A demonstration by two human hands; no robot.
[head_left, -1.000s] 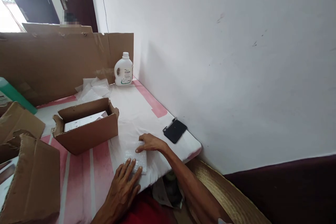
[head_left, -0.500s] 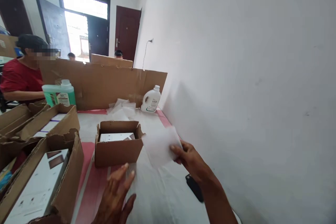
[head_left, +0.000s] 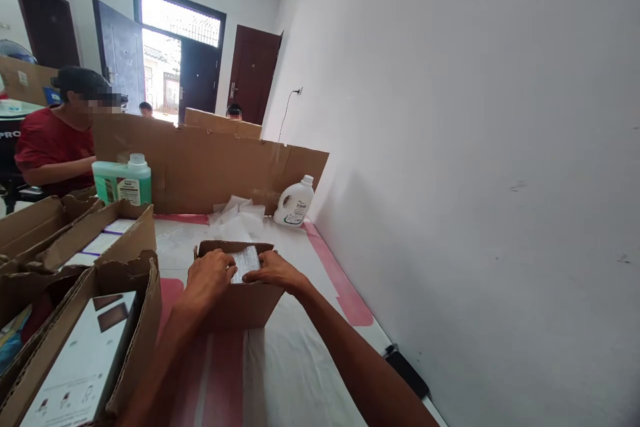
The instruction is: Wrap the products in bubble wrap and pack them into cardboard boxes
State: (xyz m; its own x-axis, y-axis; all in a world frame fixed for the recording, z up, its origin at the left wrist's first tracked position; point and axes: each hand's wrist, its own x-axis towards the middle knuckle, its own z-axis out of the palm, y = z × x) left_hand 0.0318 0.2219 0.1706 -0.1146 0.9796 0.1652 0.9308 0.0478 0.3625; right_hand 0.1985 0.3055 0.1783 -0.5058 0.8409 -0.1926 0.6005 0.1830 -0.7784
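A sheet of bubble wrap (head_left: 245, 263) lies inside the top of an open cardboard box (head_left: 235, 310) on the table. My left hand (head_left: 213, 273) reaches in from the left, its curled fingers on the sheet's left edge. From the right, my right hand (head_left: 277, 271) grips the other side, thumb on top. The wrap and my hands hide what lies beneath. Just behind the box is a loose pile of translucent bubble wrap pieces (head_left: 240, 219).
Open cartons at left hold a white printed box (head_left: 83, 353) and purple-edged white boxes (head_left: 103, 242). A green-liquid jug (head_left: 123, 181) and a white jug (head_left: 295, 203) stand before a cardboard partition (head_left: 215, 170). A black object (head_left: 407, 372) lies by the wall. A person in red (head_left: 55, 140) sits beyond.
My right hand has brought the bubble wrap sheet leftward into the cardboard box. My left hand, open in front of the box before, has moved up to the sheet. The view has shifted slightly.
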